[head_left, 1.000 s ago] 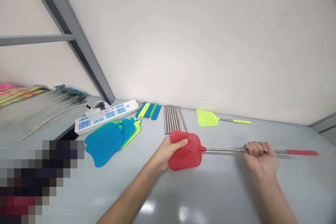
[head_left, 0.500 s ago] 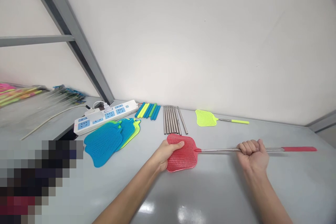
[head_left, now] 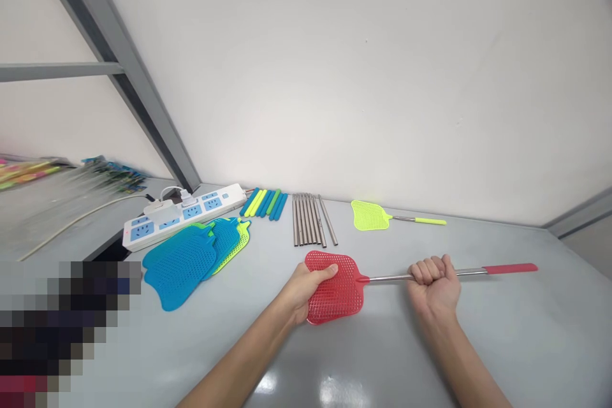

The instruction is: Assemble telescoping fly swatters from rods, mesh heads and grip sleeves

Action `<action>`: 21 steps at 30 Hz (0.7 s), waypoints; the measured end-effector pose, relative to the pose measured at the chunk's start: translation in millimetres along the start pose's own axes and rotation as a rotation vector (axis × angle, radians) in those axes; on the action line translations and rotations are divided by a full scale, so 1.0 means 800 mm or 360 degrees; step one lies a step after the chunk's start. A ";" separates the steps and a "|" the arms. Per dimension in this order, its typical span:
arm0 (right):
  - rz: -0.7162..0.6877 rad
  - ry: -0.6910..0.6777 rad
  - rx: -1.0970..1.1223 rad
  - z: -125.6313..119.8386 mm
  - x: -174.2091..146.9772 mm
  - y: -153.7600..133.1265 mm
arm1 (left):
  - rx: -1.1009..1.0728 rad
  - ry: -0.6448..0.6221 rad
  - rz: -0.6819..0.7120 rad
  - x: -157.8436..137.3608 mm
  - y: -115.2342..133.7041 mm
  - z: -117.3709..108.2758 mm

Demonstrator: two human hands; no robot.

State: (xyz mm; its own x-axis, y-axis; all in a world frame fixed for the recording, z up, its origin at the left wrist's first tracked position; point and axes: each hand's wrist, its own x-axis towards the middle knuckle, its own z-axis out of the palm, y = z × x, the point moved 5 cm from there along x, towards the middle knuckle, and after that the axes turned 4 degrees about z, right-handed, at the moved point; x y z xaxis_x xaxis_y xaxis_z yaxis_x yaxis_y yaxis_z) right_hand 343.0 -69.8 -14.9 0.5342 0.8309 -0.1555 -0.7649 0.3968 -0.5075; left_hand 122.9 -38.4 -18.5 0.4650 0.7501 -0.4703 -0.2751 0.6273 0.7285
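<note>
A red fly swatter (head_left: pixel 340 296) with a telescopic metal rod is held level above the grey table. My left hand (head_left: pixel 306 290) grips the left edge of its mesh head, thumb on top and the other fingers hidden beneath. My right hand (head_left: pixel 434 284) is wrapped in a fist around the metal rod, between the head and the red handle grip (head_left: pixel 511 268). Farther back on the table lies a yellow fly swatter (head_left: pixel 371 215) with a short rod and yellow grip.
Several metal rods (head_left: pixel 308 220) lie side by side at the back, beside blue, yellow and green grips (head_left: pixel 263 203). Blue swatter heads (head_left: pixel 184 271) are stacked over yellow-green ones on the left. Behind them sits a white power strip (head_left: pixel 189 215) with plugs. Bagged items (head_left: pixel 115 173) lie far left.
My right hand has moved left toward the swatter head, and the red grip has come along, so the rod is shorter. My left hand keeps its hold. The view has shifted slightly.
</note>
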 end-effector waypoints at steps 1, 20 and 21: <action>-0.0009 -0.0013 -0.0020 0.001 -0.001 0.001 | 0.0004 0.0008 0.0005 0.000 0.000 0.000; 0.0227 -0.0215 -0.0033 0.027 -0.013 0.020 | 0.0076 -0.0077 0.0156 -0.003 0.024 -0.003; 0.0264 -0.0231 -0.0034 0.029 -0.014 0.023 | 0.0094 -0.0050 0.0178 -0.003 0.028 -0.006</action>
State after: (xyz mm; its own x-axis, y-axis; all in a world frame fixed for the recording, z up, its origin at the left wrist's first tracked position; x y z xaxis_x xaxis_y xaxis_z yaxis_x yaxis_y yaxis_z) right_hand 315.0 -63.0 -3.0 0.3429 0.9322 -0.1156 -0.8293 0.2426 -0.5034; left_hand 111.3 -24.8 -3.3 0.4604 0.8073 -0.3691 -0.2774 0.5258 0.8041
